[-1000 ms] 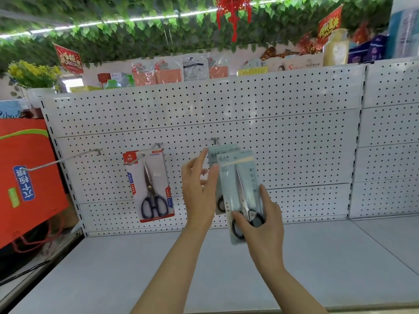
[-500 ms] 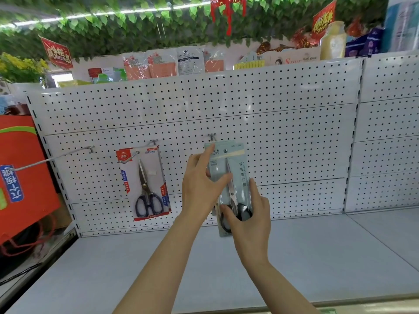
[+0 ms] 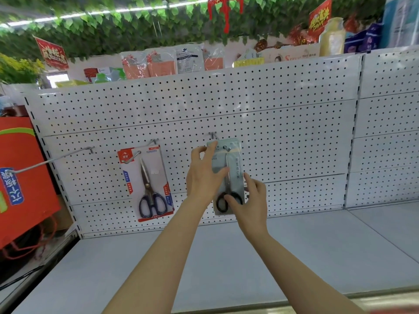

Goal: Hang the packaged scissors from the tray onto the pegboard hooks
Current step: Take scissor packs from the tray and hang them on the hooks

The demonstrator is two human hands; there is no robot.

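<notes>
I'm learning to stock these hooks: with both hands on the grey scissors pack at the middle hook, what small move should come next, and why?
Probably slide the grey scissors pack back along the middle hook toward the pegboard, then let go. The hook's tip seems to show through the pack's hang hole, so it looks threaded, while the left hand and right hand both hold it.

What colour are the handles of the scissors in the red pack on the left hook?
Dark blue handles, clearest in the head view.
</notes>
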